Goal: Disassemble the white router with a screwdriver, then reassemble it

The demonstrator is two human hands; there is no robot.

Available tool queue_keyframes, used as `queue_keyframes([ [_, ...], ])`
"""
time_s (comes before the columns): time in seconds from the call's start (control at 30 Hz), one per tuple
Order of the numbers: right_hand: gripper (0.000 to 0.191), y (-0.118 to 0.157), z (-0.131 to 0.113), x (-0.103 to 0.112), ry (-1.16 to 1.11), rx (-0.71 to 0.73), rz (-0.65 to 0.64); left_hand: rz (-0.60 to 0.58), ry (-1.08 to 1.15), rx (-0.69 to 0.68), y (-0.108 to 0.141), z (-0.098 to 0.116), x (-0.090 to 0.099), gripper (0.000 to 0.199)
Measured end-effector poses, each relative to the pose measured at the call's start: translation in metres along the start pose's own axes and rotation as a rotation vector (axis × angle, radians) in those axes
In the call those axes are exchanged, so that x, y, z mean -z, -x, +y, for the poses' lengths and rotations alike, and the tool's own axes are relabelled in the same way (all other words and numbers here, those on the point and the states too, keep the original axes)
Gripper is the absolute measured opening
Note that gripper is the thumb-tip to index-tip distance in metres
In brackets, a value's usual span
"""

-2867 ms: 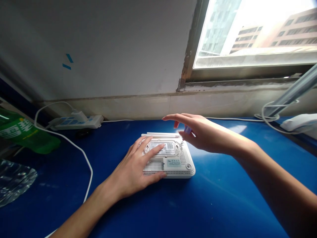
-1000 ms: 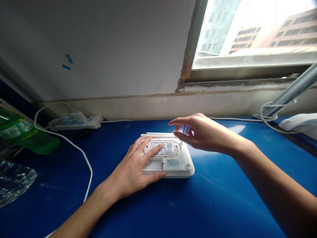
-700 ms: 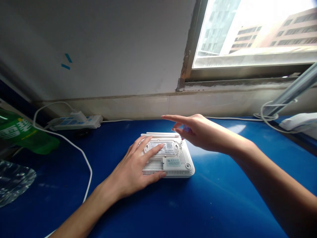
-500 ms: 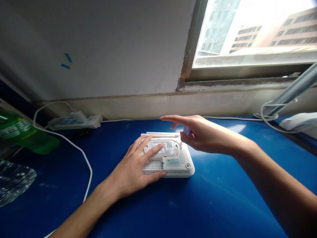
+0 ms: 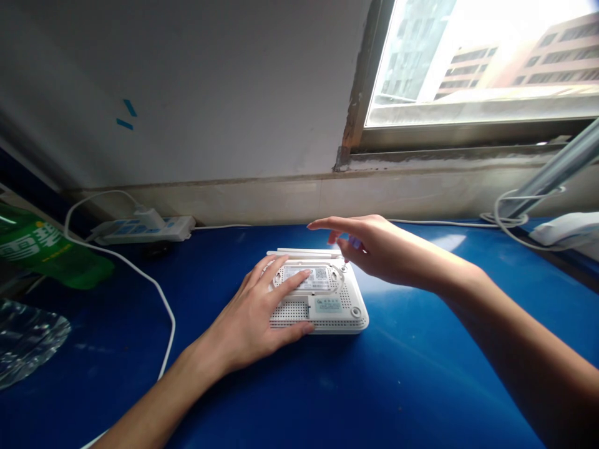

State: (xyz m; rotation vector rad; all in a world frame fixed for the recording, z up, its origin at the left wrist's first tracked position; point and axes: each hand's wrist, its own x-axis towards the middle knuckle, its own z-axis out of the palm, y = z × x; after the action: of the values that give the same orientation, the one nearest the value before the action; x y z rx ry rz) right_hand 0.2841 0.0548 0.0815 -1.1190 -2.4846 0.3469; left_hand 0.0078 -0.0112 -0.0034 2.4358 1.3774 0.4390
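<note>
A white router (image 5: 334,312) lies upside down on the blue table, with its label, vent holes and round corner recesses facing up. My left hand (image 5: 255,305) is spread over its left part, fingers and thumb pressing on the casing. Above the far right corner, my right hand (image 5: 374,249) is closed around a small screwdriver (image 5: 355,242) with a translucent purple handle. Its lower end points down at the corner recess; the fingers mostly hide the shaft, and I cannot tell whether the tip touches. The right index finger stretches out to the left.
A white power strip (image 5: 152,227) with a plug and a white cable (image 5: 161,293) lies at the back left. A green drink bottle (image 5: 51,246) and a clear plastic bottle (image 5: 30,340) lie at the left edge. A metal pole (image 5: 552,168) with cable wound round it stands at right.
My right hand has tilted and shifted slightly, its fingers turning around the screwdriver over the corner. My left hand and the router have stayed in place.
</note>
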Motion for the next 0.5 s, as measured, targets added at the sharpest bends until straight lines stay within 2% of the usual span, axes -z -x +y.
queue_keyframes([
  [0.17, 0.07, 0.0022, 0.0007, 0.0022, 0.005, 0.045, 0.011, -0.009, -0.012, -0.007, -0.0001, -0.0006, -0.0005, 0.08],
  [0.23, 0.06, 0.0019, -0.0021, 0.0029, 0.035, 0.016, 0.019, 0.002, -0.011, -0.012, 0.0, -0.001, -0.0006, 0.08],
  [0.33, 0.028, 0.0001, -0.0051, 0.0023, 0.067, -0.057, 0.038, 0.015, -0.004, -0.016, 0.0001, -0.0013, -0.0005, 0.08],
  [0.5, 0.028, -0.002, -0.0007, -0.0002, 0.016, -0.062, 0.023, 0.008, 0.002, -0.009, -0.0002, -0.0006, -0.0002, 0.081],
])
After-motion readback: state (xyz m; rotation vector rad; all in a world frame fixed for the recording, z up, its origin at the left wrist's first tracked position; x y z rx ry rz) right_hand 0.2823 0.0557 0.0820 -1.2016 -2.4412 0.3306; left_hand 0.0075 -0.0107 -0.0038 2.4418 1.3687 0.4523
